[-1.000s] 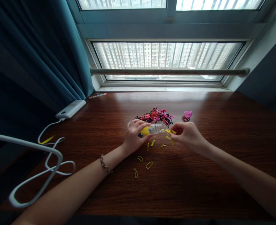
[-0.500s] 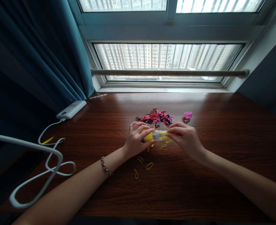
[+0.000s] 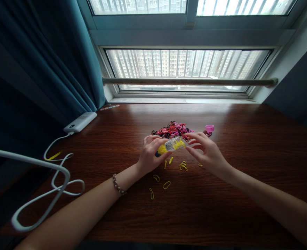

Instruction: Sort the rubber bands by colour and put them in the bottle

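Note:
My left hand (image 3: 151, 152) is closed around the left end of a clear container (image 3: 172, 144) that has a white label and yellow bands inside. The container tilts, its right end raised. At that end is my right hand (image 3: 205, 149), fingers apart, thumb and fingertips near the container; whether they touch it I cannot tell. Several yellow bands (image 3: 183, 166) lie on the table beneath the hands and nearer to me. Just behind the container is a pile of red, pink and black bands (image 3: 172, 130).
On the brown table (image 3: 247, 146), a pink cup-like piece (image 3: 210, 128) stands behind my right hand with dark bands beside it. A white device (image 3: 80, 122) and its looping white cable (image 3: 62, 173) are at the left, near a blue curtain (image 3: 90, 69). A window is behind.
The container's right end has risen, and my right hand's fingers have spread from their pinch there. More yellow bands show on the table below the container.

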`<state>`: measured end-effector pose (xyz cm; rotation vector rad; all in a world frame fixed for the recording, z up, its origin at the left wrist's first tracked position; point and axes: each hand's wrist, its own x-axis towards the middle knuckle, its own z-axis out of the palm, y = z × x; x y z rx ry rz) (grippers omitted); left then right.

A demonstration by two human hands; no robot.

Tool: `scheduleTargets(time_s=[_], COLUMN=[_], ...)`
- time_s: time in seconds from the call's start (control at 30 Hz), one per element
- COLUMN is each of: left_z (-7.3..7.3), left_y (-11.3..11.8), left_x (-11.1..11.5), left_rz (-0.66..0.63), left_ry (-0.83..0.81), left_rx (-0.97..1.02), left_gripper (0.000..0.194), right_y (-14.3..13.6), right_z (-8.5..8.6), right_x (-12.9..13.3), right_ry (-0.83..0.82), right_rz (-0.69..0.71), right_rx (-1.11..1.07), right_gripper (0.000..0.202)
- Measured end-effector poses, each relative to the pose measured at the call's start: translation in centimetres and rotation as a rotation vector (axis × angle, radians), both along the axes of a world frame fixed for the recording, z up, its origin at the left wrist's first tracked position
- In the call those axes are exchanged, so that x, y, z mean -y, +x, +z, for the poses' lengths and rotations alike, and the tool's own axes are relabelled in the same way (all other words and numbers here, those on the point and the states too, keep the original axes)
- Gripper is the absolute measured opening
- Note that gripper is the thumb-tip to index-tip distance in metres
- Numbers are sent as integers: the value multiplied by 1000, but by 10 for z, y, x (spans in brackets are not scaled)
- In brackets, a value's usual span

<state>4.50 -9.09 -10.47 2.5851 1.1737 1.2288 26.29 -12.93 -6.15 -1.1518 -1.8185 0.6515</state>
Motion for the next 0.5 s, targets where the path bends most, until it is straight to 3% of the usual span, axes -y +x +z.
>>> scheduleTargets(time_s=[0.17, 0.5], left_z=[0, -1], left_y=[-1, 0], left_x=[1, 0], left_rz=[-28, -15], left_ry=[4, 37], left_rx=[-7, -5], left_gripper=[35, 38], right_y=[-3, -7], right_z=[-1, 11], right_x=[0, 7], right_ry=[-154, -143], right_rz=[37, 113], right_rx=[-205, -428], right_gripper=[19, 19])
